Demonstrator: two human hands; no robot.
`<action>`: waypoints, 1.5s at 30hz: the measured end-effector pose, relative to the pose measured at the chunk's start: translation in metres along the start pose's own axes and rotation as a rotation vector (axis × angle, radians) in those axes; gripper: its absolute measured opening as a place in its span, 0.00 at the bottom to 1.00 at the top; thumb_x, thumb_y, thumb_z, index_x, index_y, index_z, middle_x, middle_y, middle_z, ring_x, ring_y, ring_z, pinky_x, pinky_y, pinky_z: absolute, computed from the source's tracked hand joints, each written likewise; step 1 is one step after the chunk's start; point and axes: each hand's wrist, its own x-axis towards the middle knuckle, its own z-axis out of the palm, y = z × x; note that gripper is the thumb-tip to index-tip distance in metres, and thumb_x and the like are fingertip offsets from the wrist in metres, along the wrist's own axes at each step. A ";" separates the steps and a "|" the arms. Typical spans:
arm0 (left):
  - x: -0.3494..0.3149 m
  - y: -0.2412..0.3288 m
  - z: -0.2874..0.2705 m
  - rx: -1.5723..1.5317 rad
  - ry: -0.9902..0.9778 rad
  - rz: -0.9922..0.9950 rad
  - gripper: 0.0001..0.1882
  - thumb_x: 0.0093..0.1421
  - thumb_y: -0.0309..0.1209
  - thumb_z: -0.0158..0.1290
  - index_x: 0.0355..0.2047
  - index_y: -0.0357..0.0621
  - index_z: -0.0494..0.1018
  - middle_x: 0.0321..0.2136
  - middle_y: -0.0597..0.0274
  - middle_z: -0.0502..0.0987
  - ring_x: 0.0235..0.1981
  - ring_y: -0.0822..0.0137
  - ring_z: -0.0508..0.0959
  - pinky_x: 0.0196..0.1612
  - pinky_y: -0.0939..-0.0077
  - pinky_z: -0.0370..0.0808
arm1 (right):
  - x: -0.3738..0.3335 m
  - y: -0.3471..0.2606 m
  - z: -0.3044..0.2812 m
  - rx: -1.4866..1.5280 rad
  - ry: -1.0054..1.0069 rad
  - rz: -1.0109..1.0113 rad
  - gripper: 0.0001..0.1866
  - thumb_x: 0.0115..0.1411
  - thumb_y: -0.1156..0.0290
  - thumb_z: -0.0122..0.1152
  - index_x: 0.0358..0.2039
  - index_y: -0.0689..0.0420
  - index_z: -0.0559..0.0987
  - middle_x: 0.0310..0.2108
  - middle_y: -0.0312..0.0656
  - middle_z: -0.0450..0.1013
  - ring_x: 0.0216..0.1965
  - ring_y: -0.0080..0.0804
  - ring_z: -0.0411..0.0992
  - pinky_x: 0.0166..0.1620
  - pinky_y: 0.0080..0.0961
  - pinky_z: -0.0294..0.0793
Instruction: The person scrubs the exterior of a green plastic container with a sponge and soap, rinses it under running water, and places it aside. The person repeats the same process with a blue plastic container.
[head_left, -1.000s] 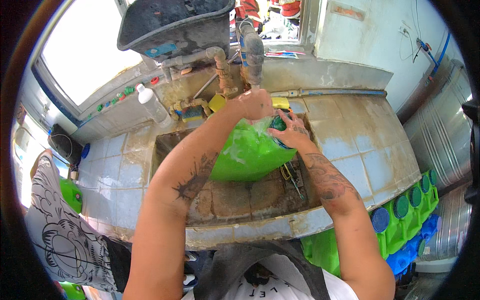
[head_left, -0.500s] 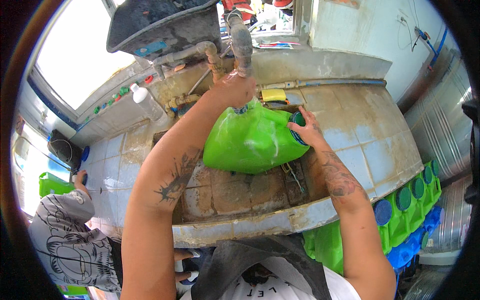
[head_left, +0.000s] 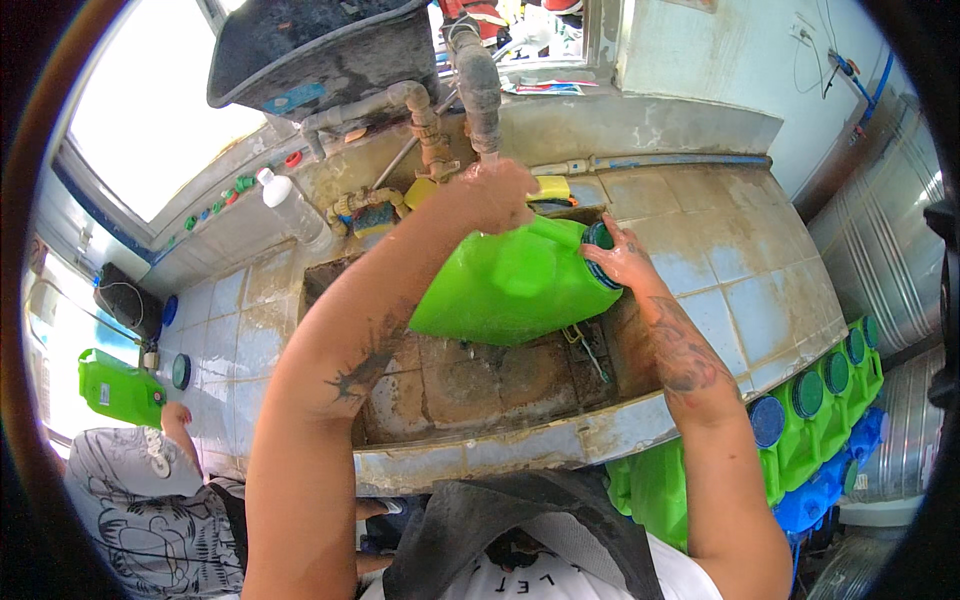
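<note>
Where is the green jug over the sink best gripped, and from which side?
Probably by the dark green cap, coming from the right. The green jug is tilted over the sink with that cap facing right, and its round rim gives fingers an edge to curl around; the right hand grips there. The broad, smooth body would likely be harder to hold one-handed.
</note>
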 end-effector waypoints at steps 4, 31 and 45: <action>-0.013 0.030 0.021 0.089 -0.311 -0.352 0.22 0.52 0.41 0.62 0.44 0.43 0.79 0.43 0.47 0.80 0.47 0.47 0.80 0.51 0.54 0.78 | 0.005 -0.083 -0.025 0.025 -0.137 0.177 0.57 0.47 0.33 0.64 0.73 0.40 0.53 0.69 0.61 0.53 0.67 0.63 0.57 0.67 0.48 0.61; -0.248 -0.048 0.075 -0.418 0.223 -0.555 0.11 0.63 0.31 0.48 0.35 0.41 0.79 0.31 0.47 0.81 0.35 0.43 0.80 0.41 0.51 0.76 | -0.005 -0.314 -0.020 -0.059 -0.393 -1.086 0.23 0.66 0.51 0.52 0.26 0.56 0.83 0.39 0.45 0.78 0.48 0.44 0.73 0.54 0.50 0.65; -0.253 -0.048 0.087 -0.371 0.263 -0.565 0.14 0.64 0.32 0.45 0.39 0.42 0.79 0.34 0.49 0.81 0.38 0.45 0.78 0.48 0.54 0.73 | -0.007 -0.312 -0.032 -0.270 -0.378 -0.596 0.50 0.39 0.45 0.76 0.65 0.35 0.67 0.67 0.48 0.58 0.66 0.59 0.58 0.65 0.56 0.61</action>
